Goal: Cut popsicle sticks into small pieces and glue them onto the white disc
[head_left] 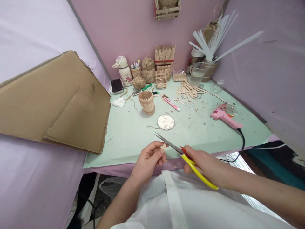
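My left hand (148,158) pinches a small piece of wooden stick (163,146) at the near edge of the table. My right hand (206,165) grips yellow-handled scissors (181,152), whose blades point left and meet the stick piece. Both hands hover just above the table's front edge, over my white apron (181,203).
On the mint-green table (128,133) lie a round white dish (166,122), a small stick barrel (147,102), a pink glue gun (225,117) with black cord, a pink knife (173,104), loose sticks (188,90). Cardboard (54,101) overhangs the left. Twine, holders and a cup line the back.
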Motion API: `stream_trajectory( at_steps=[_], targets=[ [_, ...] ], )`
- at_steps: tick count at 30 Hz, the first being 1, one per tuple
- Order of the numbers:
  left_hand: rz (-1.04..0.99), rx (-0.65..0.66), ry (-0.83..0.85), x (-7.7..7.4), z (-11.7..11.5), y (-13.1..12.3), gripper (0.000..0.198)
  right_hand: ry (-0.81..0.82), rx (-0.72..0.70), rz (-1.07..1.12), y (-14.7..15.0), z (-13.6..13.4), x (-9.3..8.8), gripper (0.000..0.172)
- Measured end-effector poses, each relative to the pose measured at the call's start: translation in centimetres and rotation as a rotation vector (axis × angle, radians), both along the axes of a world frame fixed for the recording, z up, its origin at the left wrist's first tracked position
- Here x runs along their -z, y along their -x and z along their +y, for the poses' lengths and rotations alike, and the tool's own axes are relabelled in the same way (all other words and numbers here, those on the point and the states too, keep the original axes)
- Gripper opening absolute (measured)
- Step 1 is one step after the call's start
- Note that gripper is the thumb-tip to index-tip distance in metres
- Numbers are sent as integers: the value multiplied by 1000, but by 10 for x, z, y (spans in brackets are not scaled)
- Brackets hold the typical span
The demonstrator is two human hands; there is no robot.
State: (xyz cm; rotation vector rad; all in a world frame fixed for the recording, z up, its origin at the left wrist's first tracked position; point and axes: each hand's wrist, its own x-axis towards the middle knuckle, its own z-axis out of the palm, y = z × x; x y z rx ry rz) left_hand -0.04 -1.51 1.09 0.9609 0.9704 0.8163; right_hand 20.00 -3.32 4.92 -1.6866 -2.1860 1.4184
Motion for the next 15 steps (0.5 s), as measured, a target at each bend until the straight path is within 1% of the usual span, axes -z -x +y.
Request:
stream_trajectory(
  at_steps=[3,8,11,15],
  targets=[
    [27,-20,24,-1,2,0,20,-7,-7,1,-5,2,4,18],
    [30,-50,21,1,2,0,15,-45,-19,-123,-6,1,8,23],
    [56,-40,-6,3,1,1,15,-101,-34,-192,-5,0,8,25],
    [95,-34,-52,5,1,2,16,-121,-39,-221,-6,-2,8,24]
  ],
)
